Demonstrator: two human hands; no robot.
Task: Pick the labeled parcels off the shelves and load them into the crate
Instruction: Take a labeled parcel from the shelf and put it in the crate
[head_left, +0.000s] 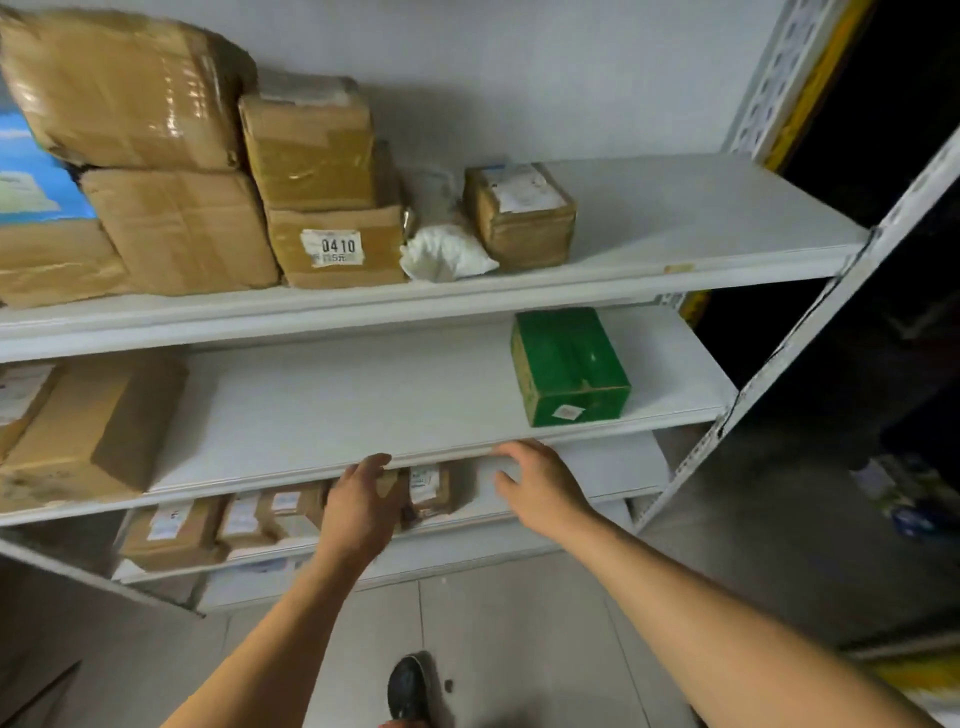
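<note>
Both my hands reach toward the lower shelf of a white rack. My left hand (361, 501) is open in front of a small brown labeled parcel (428, 491) on that lower shelf. My right hand (540, 486) hovers open just right of it, empty, below the middle shelf edge (441, 452). More small labeled parcels (171, 530) line the lower shelf to the left. A green box (569, 364) with a small label sits on the middle shelf. A brown box marked 0410 (337, 247) and a small labeled parcel (519, 213) stand on the upper shelf. No crate is in view.
Large taped cardboard boxes (130, 93) stack at the upper left. A white bag (447, 254) lies between boxes. A big brown box (88, 431) fills the middle shelf's left. The rack's metal upright (810, 322) slants at right. My shoe (410, 686) is on the tiled floor.
</note>
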